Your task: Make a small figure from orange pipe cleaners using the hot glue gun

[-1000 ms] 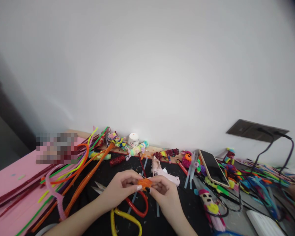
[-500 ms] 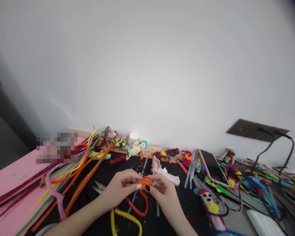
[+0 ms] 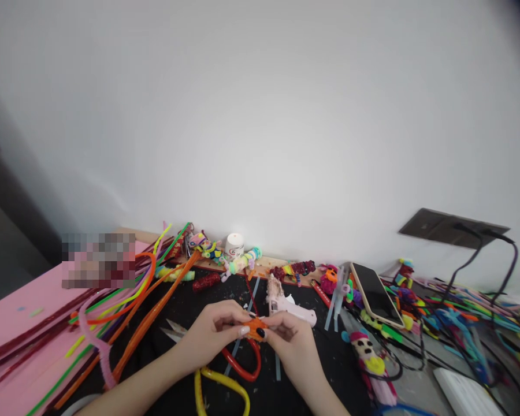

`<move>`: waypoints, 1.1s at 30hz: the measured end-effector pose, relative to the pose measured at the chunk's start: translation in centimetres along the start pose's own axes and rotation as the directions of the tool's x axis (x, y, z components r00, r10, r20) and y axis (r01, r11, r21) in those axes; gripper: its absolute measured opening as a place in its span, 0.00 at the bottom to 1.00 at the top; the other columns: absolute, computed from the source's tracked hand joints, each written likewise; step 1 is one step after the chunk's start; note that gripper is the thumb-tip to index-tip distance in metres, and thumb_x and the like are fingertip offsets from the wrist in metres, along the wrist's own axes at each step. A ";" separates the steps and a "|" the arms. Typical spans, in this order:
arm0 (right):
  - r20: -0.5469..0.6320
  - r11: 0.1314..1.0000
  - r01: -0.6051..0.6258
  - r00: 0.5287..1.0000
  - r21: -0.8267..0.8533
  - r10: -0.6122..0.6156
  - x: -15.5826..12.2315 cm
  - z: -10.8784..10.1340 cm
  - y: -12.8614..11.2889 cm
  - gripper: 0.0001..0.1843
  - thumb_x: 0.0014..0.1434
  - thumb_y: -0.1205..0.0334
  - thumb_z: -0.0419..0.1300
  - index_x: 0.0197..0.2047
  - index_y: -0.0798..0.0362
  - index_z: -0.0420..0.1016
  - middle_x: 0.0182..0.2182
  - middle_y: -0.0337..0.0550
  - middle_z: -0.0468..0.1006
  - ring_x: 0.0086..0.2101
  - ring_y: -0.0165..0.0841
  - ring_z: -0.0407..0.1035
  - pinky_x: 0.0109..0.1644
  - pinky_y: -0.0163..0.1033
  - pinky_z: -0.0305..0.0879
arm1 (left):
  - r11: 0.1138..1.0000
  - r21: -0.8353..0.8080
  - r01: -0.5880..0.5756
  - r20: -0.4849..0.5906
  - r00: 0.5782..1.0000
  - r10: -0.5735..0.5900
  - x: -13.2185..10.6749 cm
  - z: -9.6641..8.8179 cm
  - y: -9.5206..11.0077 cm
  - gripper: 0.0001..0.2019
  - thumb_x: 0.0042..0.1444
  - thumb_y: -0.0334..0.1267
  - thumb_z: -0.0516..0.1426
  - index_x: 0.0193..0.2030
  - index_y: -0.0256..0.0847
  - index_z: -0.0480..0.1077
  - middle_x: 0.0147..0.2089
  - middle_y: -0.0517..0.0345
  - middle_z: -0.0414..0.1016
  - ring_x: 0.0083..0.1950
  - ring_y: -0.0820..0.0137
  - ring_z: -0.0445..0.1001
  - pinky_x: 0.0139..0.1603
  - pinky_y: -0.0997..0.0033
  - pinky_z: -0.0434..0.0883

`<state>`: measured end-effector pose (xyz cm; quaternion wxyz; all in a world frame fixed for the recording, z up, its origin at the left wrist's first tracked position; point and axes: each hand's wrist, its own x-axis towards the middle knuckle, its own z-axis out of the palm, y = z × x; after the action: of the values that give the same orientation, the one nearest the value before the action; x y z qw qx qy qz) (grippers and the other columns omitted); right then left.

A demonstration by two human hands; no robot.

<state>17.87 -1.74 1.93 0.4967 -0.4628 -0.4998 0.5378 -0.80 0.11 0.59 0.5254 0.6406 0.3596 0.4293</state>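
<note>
My left hand (image 3: 219, 332) and my right hand (image 3: 287, 336) meet over the middle of the black work surface. Between their fingertips is a small orange fuzzy piece that looks like bent pipe cleaner (image 3: 255, 327). Both thumbs press on it from the near side, and the fingers partly cover it. Under the hands lie scissors (image 3: 223, 378), with one red and one yellow handle loop; their blades stick out left of my left wrist. Just beyond my right hand rests a pale pink glue gun (image 3: 297, 311).
Long loose pipe cleaners (image 3: 143, 323) spread over a pink surface (image 3: 8, 323) at left. Small fuzzy dolls, a white cup-like container (image 3: 234, 245) and a dark red roll (image 3: 206, 282) line the back. At right are a phone (image 3: 377, 294), a doll (image 3: 372, 367), cables and a wall socket (image 3: 453, 227).
The orange piece has turned slightly between my fingertips, and my right fingers have shifted a little. Everything else on the table stays where it was.
</note>
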 end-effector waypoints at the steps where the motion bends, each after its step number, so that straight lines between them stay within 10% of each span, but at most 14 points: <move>1: 0.007 1.000 0.001 1.000 0.002 -0.001 0.0 0.0 0.0 0.07 0.43 0.61 0.71 0.28 0.53 0.80 0.27 0.44 0.82 0.30 0.37 0.76 0.37 0.39 0.72 | 1.000 -0.012 0.004 0.002 1.000 -0.004 0.0 0.0 -0.1 0.04 0.52 0.35 0.61 0.33 0.38 0.78 0.36 0.54 0.75 0.39 0.66 0.74 0.41 0.69 0.69; 10: 0.021 0.997 0.051 0.998 0.059 -0.052 0.4 -0.1 0.6 0.20 0.41 0.72 0.66 0.40 0.50 0.78 0.28 0.40 0.81 0.30 0.34 0.75 0.38 0.38 0.71 | 0.953 -0.285 0.100 0.011 0.995 -0.101 0.3 0.0 -1.1 0.10 0.51 0.33 0.62 0.41 0.38 0.72 0.45 0.52 0.75 0.47 0.63 0.75 0.50 0.64 0.70; 20: 0.078 0.956 0.247 0.968 -0.156 -0.238 0.3 -0.4 1.6 0.22 0.48 0.76 0.58 0.44 0.48 0.77 0.37 0.42 0.80 0.36 0.35 0.75 0.41 0.39 0.72 | 0.990 -0.120 0.076 0.089 0.994 -0.065 -0.1 0.4 0.1 0.12 0.53 0.29 0.59 0.43 0.41 0.65 0.41 0.56 0.75 0.45 0.65 0.75 0.49 0.64 0.71; 33: 0.208 0.700 0.497 0.863 -0.513 -0.460 -0.5 -0.4 0.9 0.16 0.49 0.78 0.57 0.39 0.50 0.71 0.48 0.48 0.72 0.48 0.38 0.69 0.42 0.37 0.70 | 0.993 0.118 -0.015 -0.027 0.999 0.018 0.0 0.4 -0.2 0.07 0.52 0.31 0.57 0.32 0.41 0.60 0.37 0.59 0.69 0.40 0.68 0.72 0.43 0.68 0.72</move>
<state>18.22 -2.19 1.04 0.4485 -0.4221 -0.7512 0.2377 -0.45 -0.04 0.37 0.4781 0.6674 0.3862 0.4205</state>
